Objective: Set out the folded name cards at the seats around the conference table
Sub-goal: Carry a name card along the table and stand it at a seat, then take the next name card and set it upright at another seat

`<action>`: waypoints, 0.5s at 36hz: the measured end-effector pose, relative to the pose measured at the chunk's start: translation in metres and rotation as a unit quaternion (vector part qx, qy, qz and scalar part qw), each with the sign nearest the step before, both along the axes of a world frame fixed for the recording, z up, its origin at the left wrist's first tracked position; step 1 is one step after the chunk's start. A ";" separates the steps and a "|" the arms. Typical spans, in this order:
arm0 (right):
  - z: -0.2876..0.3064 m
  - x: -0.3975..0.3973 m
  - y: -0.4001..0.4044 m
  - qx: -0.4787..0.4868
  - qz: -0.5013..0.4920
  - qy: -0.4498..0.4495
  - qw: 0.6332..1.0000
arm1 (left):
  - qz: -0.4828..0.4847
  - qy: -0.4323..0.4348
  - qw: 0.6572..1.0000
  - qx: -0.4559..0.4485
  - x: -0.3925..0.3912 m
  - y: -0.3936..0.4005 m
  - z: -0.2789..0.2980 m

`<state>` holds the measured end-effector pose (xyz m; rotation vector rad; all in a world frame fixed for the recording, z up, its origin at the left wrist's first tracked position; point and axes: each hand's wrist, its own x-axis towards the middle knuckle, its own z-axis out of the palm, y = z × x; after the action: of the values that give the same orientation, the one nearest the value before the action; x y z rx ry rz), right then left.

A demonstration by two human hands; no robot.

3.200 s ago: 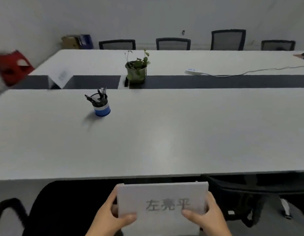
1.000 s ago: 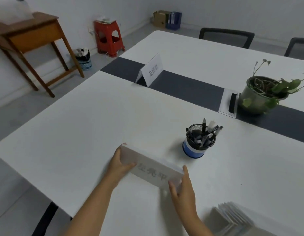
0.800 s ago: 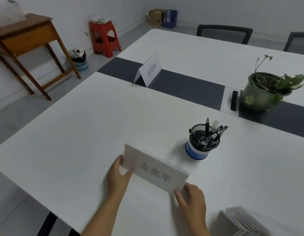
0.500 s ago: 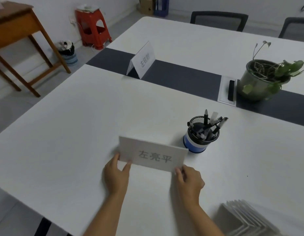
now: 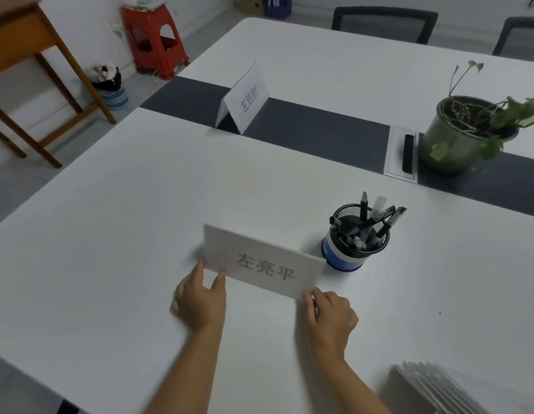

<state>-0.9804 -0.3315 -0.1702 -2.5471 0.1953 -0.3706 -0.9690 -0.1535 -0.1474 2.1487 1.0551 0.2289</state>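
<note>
A white folded name card with grey printed characters stands upright on the white conference table, just left of a pen holder. My left hand touches its lower left corner with spread fingers. My right hand pinches its lower right corner. A second folded name card stands tent-like on the dark centre strip, farther back. A stack of several more folded cards lies at the table's near right edge.
A blue mesh pen holder sits right behind the held card. A potted plant and a cable hatch are at right on the dark strip. Two chairs stand across. A red stool and wooden table stand at left.
I carried the card from my lap to the table and stood it upright beside the pen holder. Over the last second both hands slid down to its lower corners.
</note>
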 end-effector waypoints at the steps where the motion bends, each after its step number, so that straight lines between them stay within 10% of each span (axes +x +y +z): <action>1: 0.000 0.000 0.000 -0.002 0.000 0.000 1.000 | -0.001 0.001 1.000 0.002 0.000 0.000 0.000; 18: 0.021 -0.013 -0.004 0.114 0.032 0.074 0.990 | -0.045 -0.013 0.998 -0.031 -0.014 0.003 0.008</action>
<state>-0.9936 -0.3351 -0.1490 -2.3482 0.1988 -0.1250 -0.9830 -0.1508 -0.1394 2.1259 0.9369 0.1784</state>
